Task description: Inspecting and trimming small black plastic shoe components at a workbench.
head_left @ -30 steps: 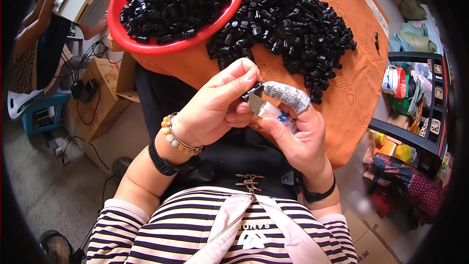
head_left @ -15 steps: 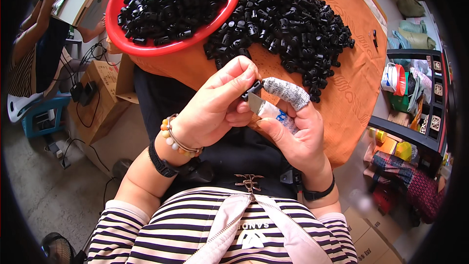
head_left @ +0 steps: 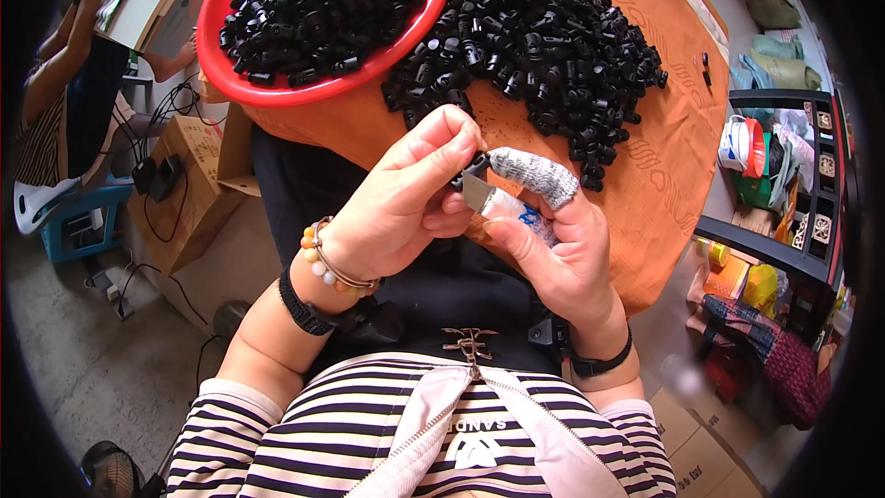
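My left hand [head_left: 419,186] pinches a small black plastic part [head_left: 473,169] between thumb and fingers. Against its lower side lies the flat metal blade [head_left: 477,192] of a short knife, whose wrapped handle [head_left: 518,212] is white with blue marks. My right hand [head_left: 564,244] is closed round that handle, thumb along it. A grey knitted finger cover [head_left: 533,173] sleeves the right index finger, which reaches over to the part. The exact contact between blade and part is partly hidden by fingers.
Beyond my hands, a heap of similar black parts [head_left: 544,55] spreads over the orange tablecloth [head_left: 659,175]. A red basin [head_left: 208,46] full of them stands at the left. Cardboard box [head_left: 184,189], blue stool [head_left: 83,221] and another person [head_left: 69,83] are further left; a dark rack [head_left: 770,254] stands right.
My right hand and the knife have shifted slightly left, and the blade's face is turned more into view. The covered finger has moved slightly left too. My left hand keeps its pinch.
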{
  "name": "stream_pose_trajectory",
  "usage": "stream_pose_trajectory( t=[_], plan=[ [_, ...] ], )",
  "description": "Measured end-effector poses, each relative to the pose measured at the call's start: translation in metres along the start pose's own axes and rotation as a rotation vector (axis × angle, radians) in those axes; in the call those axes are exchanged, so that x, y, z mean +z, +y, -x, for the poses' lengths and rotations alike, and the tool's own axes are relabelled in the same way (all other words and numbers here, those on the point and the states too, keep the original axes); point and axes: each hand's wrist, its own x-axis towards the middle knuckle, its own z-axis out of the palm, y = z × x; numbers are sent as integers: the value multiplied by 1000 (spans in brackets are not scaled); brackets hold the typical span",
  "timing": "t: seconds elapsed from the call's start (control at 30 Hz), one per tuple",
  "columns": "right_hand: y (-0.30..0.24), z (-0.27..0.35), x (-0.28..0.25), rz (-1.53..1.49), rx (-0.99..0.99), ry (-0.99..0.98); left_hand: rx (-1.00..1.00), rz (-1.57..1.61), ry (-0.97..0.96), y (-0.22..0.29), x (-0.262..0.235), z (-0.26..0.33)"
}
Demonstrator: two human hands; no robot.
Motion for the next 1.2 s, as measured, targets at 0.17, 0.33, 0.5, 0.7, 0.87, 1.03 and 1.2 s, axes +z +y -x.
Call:
stream_pose_trajectory(
  t=[0.17, 0.33, 0.5, 0.7, 0.87, 1.03, 1.2],
  plan=[
    [3, -1, -5, 120, -45, 3, -14, 19, -13, -2, -2, -1],
    [4, -3, 0, 50, -75, 28, -41, 93, -27, -1, -1, -2],
    [8, -10, -2, -140, -83, 151, -72, 122, -61, -3, -3, -3],
    [7, -24, 13, -123, -86, 146, -104, 66, 6, -5, 3, -4],
    [11, -29, 6, -118, -141, 201, -103, 77, -52, -3, -1, -4],
    [6, -18, 2, -152, -111, 76, -96, 122, -15, -1, -2, -6],
    [7, -7, 1, -47, 5, 2, -58, 110, 49, 0, -5, -6]
  ],
)
